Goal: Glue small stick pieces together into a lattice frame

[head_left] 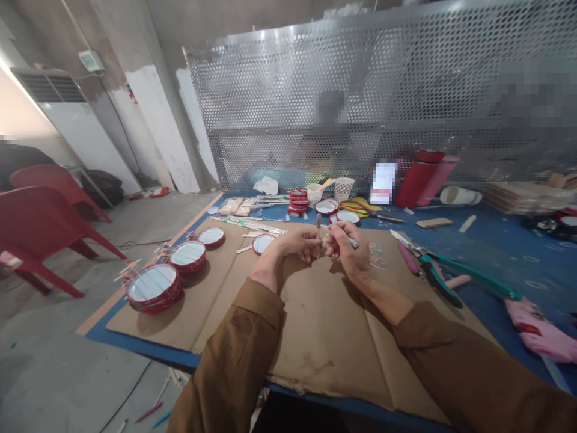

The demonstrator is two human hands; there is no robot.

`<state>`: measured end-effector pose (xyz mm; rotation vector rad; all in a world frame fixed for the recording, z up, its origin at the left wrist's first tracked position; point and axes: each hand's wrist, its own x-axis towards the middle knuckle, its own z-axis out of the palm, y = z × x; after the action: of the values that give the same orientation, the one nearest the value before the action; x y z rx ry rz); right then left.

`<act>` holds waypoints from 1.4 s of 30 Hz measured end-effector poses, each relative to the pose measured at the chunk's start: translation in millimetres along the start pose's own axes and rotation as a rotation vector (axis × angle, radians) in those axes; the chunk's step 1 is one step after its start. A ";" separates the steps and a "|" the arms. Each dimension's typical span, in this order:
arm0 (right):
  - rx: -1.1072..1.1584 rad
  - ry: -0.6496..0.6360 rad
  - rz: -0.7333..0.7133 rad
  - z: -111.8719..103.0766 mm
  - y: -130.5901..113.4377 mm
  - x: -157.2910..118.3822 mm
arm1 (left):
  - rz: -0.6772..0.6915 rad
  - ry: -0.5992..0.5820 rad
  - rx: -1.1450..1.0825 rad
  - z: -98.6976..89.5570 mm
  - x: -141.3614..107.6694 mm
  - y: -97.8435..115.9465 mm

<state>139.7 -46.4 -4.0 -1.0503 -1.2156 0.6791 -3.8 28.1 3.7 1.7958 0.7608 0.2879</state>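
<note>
Above the brown cardboard sheet [315, 337], my left hand [300, 242] pinches a thin wooden stick [318, 225], held upright. My right hand [348, 243] is closed around a slim whitish tube [354, 243], its narrow tip close to the stick; its exact kind is hard to make out. Just left of my hands lies a round red-rimmed lid [264, 243] with a pale face, beside loose wooden sticks [244, 249]. Further left stand a large red round tin with strings and sticks [154, 285], a middle one [188, 255] and a small one [211, 237]. Small coloured rubber bands [377, 260] lie right of my right hand.
Green-handled pliers [439, 279] and a purple-handled tool [408, 257] lie at right. Along the back are paper cups [344, 189], yellow-handled scissors [358, 208], a lit phone [384, 182] and a red bottle [419, 180] before a perforated metal screen [270, 108]. Red chairs [49, 228] stand left.
</note>
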 end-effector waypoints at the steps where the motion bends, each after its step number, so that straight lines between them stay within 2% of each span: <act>1: 0.006 0.001 0.000 -0.2 0.1 0.1 | 0.002 0.001 -0.004 0.1 -0.2 0.0; 13: -0.012 -0.077 -0.001 0.3 -0.7 -1.7 | 0.037 -0.008 0.010 -1.6 0.4 -2.5; 24: 0.016 -0.004 -0.012 0.6 -2.9 -0.8 | -0.007 0.004 0.008 -0.1 1.8 -2.3; 42: -0.012 -0.046 -0.010 0.6 -1.9 -1.6 | 0.031 -0.012 -0.015 -1.5 0.7 -4.2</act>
<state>138.5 -48.4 -2.9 -1.0429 -1.2658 0.6923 -5.5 30.5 0.3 1.7947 0.7210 0.3022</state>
